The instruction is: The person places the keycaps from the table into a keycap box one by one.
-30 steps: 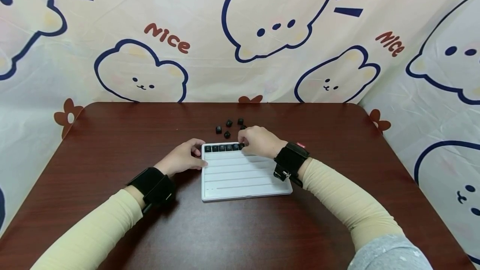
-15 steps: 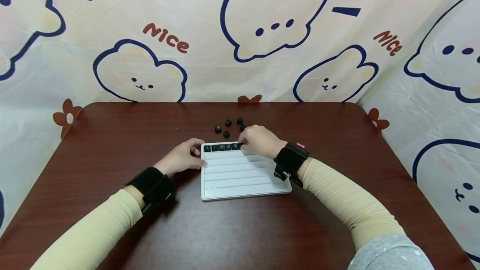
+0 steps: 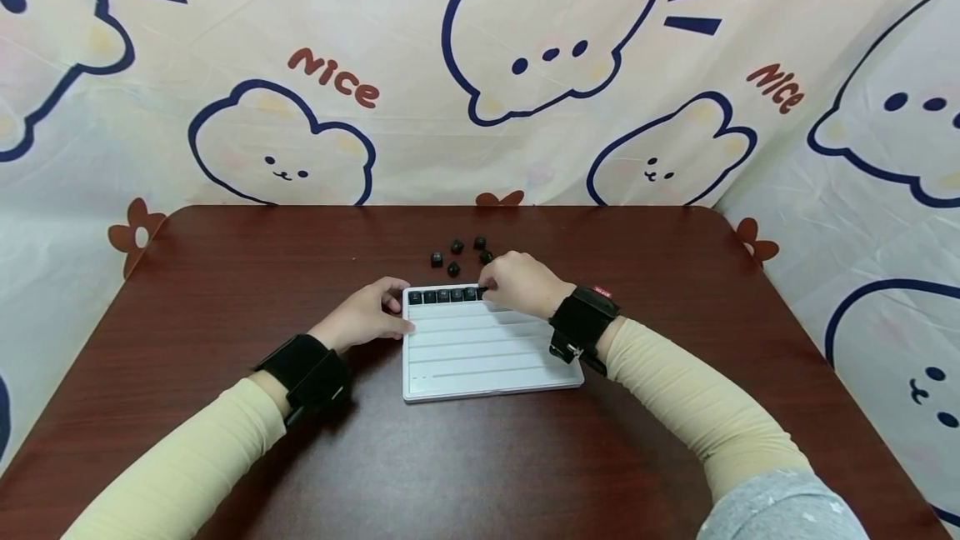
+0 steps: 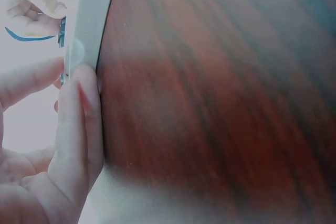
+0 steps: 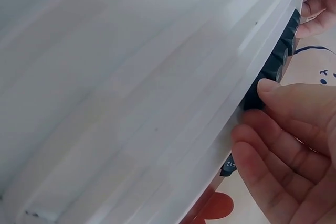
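The left hand (image 3: pixel 363 315) grips a white, ridged rectangular board (image 3: pixel 480 357) on the brown wooden bench (image 3: pixel 480 473); the right hand (image 3: pixel 521 283) stays pinching a square black keycap (image 5: pixel 252 98) at its far row, seemingly not yet seated. Five loose black keycaps (image 3: pixel 437 259) lie beyond.
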The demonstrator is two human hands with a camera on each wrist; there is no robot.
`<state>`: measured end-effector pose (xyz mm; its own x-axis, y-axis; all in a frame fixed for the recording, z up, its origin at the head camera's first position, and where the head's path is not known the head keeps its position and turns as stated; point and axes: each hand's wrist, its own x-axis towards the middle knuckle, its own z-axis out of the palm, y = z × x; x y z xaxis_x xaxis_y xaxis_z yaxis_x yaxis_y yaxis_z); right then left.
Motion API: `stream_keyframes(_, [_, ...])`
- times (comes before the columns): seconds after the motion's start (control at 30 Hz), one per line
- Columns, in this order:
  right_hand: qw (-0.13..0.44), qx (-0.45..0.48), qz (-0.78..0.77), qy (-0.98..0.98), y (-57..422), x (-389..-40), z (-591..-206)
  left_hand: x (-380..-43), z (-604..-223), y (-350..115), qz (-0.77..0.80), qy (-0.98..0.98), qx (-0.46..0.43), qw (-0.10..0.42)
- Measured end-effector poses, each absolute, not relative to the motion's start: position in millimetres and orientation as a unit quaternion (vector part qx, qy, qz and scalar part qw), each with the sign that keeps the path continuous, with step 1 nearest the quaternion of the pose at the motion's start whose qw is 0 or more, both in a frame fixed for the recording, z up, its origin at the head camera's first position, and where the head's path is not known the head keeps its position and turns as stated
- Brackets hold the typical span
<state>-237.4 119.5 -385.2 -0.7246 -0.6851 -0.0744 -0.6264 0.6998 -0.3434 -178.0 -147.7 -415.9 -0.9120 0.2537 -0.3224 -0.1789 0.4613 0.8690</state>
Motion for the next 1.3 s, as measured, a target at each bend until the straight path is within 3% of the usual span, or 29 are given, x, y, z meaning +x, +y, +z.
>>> stream_keyframes(0.47, [0.12,-0.339,-0.16,0.919,124.6,-238.2,-384.5,-178.0,-415.1,-147.2,0.515,0.832,0.025,0.207])
stream_keyframes(0.97, [0.086,-0.35,-0.158,0.919,145.8,-245.9,-376.3,-177.2,-414.3,-146.2,0.514,0.833,0.022,0.204])
stream_keyframes(1.3, [0.147,-0.294,-0.169,0.929,148.4,-273.1,-372.9,-177.2,-414.4,-146.3,0.518,0.831,0.022,0.202])
